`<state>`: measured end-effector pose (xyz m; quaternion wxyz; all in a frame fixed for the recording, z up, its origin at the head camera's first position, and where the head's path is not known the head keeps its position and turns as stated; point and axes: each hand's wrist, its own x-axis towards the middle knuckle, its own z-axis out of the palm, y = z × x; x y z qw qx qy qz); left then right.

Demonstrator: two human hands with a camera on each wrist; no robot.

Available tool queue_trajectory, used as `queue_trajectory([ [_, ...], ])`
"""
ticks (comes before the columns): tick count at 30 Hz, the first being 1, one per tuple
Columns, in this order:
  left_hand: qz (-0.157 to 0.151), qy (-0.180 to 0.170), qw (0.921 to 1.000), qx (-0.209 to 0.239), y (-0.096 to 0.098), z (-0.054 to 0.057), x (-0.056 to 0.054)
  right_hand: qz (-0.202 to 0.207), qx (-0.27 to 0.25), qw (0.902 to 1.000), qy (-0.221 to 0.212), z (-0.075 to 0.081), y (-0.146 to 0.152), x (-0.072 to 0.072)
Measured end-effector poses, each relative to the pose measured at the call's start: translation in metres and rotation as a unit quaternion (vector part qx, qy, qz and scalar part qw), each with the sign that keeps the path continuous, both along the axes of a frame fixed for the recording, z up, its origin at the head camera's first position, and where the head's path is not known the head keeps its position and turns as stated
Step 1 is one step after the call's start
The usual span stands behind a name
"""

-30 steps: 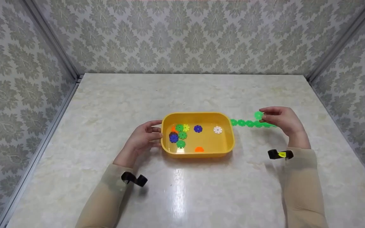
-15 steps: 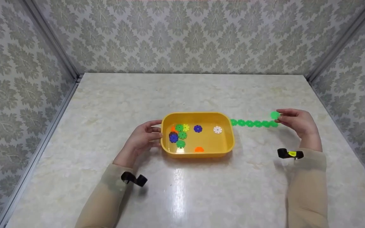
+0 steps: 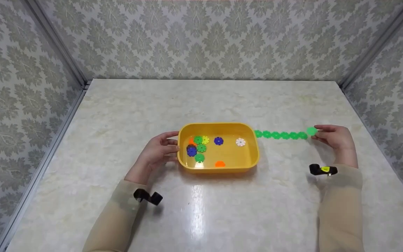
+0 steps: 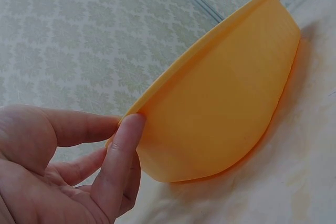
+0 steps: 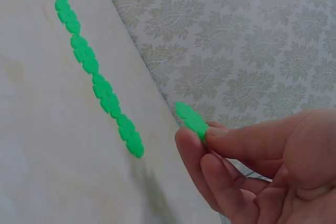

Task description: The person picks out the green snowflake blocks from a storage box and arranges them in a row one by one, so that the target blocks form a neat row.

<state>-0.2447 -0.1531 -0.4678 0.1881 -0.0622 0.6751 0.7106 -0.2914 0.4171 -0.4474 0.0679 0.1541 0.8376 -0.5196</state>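
Green disc — edge-pinched, apart from row

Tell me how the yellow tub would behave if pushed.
The tub would probably slide rather than tip, being wide and low. It looks light, thin-walled with few discs inside. Those discs may shift, lying scattered.

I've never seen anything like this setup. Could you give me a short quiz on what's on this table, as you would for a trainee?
1. True or false: the white disc lies inside the yellow tub.
2. What does the right hand pinch?
a) a blue disc
b) a single green disc
c) the rim of the yellow tub
3. Fill in: from the person's side, the row of green discs lies to the ____ of the yellow tub.

Key: 1. true; 2. b; 3. right
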Motion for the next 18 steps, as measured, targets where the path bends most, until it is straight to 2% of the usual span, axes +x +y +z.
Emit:
queue_trajectory([
  [9, 0.001, -0.002, 1.0000, -0.002, -0.001, 0.000, -0.001, -0.081, 0.019, 0.9964, -0.017, -0.016, 0.000, -0.007],
  [18, 0.002, -0.005, 1.0000, -0.002, 0.000, 0.000, -0.001, -0.090, 0.027, 0.9953, -0.022, -0.024, -0.001, -0.009],
])
